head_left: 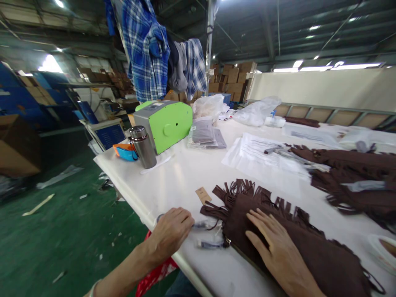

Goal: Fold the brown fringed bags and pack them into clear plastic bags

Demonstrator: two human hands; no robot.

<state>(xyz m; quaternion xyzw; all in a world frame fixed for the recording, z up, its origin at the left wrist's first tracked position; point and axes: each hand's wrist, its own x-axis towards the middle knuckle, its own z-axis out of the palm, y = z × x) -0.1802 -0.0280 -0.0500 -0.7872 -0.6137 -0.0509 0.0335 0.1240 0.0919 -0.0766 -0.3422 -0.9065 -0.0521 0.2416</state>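
Observation:
A dark brown fringed bag [244,218] lies flat on the white table near me, its fringe spread along the far side. My right hand [272,243] rests on the bag with fingers stretched out, holding nothing. To the left, by the table edge, my left hand [176,225] is closed, knuckles up. A dark rounded piece shows behind it and a greyish piece at its fingertips; what it grips is hidden. Between hand and bag lies a zipper pull in clear plastic [212,244]. A tan paper tag [203,195] sits beside the fringe.
A steel flask [144,148] and a green-and-grey machine [170,126] stand at the back left. Packed grey pouches [204,134] and printed sheets [262,154] lie farther back. More brown fringed bags [355,177] are at right, near a tape roll [382,251].

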